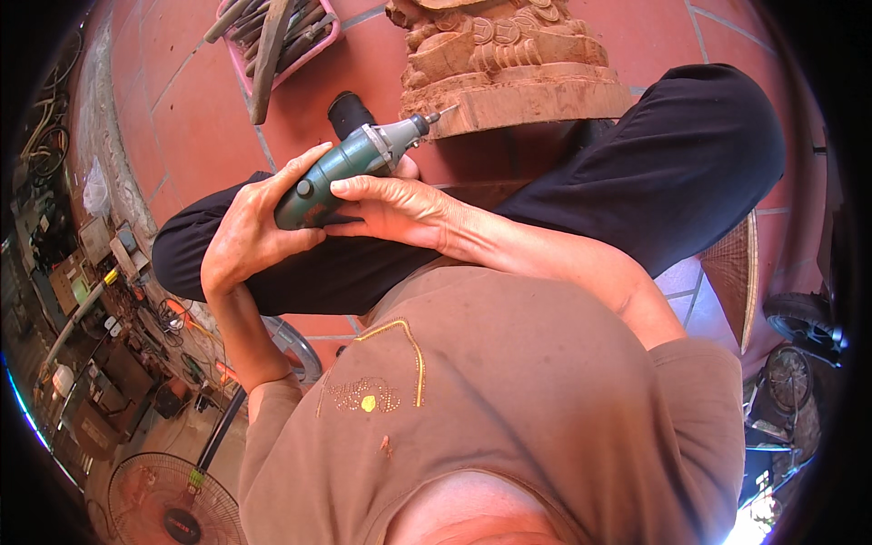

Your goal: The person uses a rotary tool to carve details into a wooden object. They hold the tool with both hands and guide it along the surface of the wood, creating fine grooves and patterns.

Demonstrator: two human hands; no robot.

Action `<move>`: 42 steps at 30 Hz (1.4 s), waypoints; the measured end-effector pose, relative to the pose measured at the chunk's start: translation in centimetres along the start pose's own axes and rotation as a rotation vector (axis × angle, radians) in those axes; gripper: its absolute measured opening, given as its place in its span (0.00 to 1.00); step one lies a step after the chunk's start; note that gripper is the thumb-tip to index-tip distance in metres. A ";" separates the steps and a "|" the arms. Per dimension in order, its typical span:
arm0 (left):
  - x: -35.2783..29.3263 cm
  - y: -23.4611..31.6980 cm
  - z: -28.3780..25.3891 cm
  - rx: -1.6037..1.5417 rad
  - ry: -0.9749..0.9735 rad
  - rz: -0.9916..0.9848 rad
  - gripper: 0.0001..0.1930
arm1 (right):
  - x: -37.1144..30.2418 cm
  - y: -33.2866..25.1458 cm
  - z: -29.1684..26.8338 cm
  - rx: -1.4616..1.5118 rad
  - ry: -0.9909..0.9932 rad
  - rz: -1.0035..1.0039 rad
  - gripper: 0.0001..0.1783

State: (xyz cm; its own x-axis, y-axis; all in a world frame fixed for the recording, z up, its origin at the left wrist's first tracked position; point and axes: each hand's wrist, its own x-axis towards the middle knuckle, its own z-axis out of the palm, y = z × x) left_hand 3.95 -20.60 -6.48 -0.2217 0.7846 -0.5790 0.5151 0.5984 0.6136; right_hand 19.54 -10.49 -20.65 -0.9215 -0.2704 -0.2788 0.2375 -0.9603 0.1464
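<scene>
A green and grey electric die grinder with a thin metal bit lies across both my hands, tilted up to the right. My left hand is wrapped round its rear end, fingers along the top and thumb below. My right hand grips the middle of the body from the right, its thumb on the casing and some fingers hidden underneath. Just beyond the bit stands a carved reddish-brown wooden sculpture on a flat base; its top runs out of view. The bit's tip appears close to the base, but I cannot tell whether they touch.
A pink basket of wooden-handled tools sits at the far left, a longer wooden bar across it. Near the grinder is a dark cylinder. A standing fan is at lower left, tools and clutter along the left side, a black wheel right.
</scene>
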 end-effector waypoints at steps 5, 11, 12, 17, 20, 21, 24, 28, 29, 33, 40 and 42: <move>0.2 -0.1 -0.1 -0.003 0.002 -0.020 0.49 | -0.3 -0.6 0.7 -0.007 -0.014 -0.056 0.28; 0.3 -0.6 0.3 0.008 0.043 0.039 0.49 | -0.1 -0.7 0.6 -0.022 -0.018 -0.055 0.27; 0.2 -0.3 0.0 0.002 0.017 -0.006 0.49 | -0.1 -0.7 0.6 -0.028 -0.019 -0.058 0.28; 0.3 -0.6 0.3 -0.003 0.071 0.049 0.48 | 0.2 -1.0 0.5 -0.034 -0.016 -0.061 0.27; 0.4 -0.4 0.4 0.005 0.096 0.045 0.48 | 0.4 -1.1 0.4 -0.032 -0.017 -0.067 0.26; 0.3 -0.6 0.4 0.010 0.100 0.054 0.48 | 0.5 -1.1 0.3 -0.031 -0.016 -0.070 0.26; 0.3 -0.5 0.4 0.007 0.095 0.060 0.48 | 0.3 -1.0 0.3 -0.043 -0.021 -0.070 0.26; 0.3 -0.5 0.5 -0.014 0.083 0.047 0.48 | 0.2 -1.0 0.3 -0.026 0.000 -0.061 0.25; 0.3 -0.3 0.4 -0.009 0.056 0.010 0.48 | 0.1 -0.9 0.3 -0.025 -0.004 -0.060 0.25; 0.2 0.6 -0.3 -0.013 -0.028 -0.112 0.49 | -0.2 -0.7 0.4 -0.025 -0.014 -0.066 0.25; -0.2 -0.4 0.4 0.004 0.037 0.043 0.48 | -0.4 -0.3 0.3 -0.028 -0.008 -0.008 0.28; -0.3 -0.3 0.4 0.018 0.025 0.031 0.48 | -0.3 0.1 -0.1 -0.021 -0.024 0.015 0.29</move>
State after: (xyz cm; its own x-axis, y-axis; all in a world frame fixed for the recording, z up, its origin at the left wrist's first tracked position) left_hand 4.18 -21.03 -6.70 -0.2258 0.8064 -0.5465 0.5371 0.5711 0.6208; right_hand 19.86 -10.49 -20.60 -0.9247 -0.2835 -0.2541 0.2577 -0.9574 0.1303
